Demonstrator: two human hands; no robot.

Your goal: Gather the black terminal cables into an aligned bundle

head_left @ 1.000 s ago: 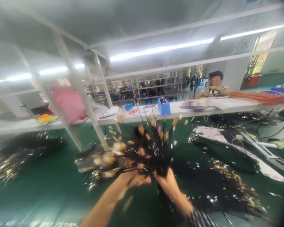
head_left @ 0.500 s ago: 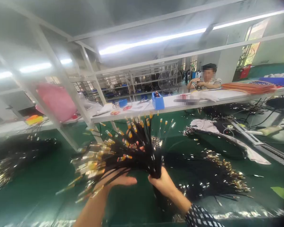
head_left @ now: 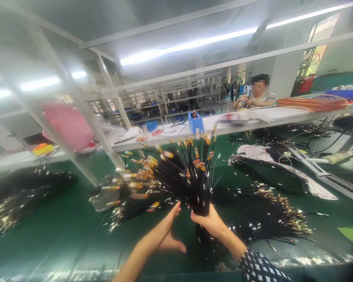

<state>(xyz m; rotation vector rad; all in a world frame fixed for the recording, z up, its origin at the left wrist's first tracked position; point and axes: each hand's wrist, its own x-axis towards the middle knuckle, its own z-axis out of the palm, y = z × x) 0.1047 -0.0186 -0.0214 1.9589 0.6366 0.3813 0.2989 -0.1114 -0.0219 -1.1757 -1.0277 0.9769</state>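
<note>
A: What lay left of the bundle (head_left: 194,184)?

B: Far to its left, a dark pile (head_left: 23,192) of wires sat on the green table (head_left: 61,231). Further back, a pink bag (head_left: 69,125) stood on the white shelf (head_left: 288,114).

A: And the hands?

B: The left hand (head_left: 167,233) was just left of the bundle's base, flat and spread, thumb out, fingertips up by the wires. Whether they touched, I couldn't tell. The right hand (head_left: 210,223) was wrapped tight round the base. It held the bundle upright over the table, with the gold and orange tips fanned upward.

A: Behind it?

B: A blue box (head_left: 195,123) on the shelf, right behind the tips.

A: To the right?

B: Another heap (head_left: 270,219) of wires lay on the table near it. Far back and right, a person (head_left: 257,96) sat at the shelf.
</note>
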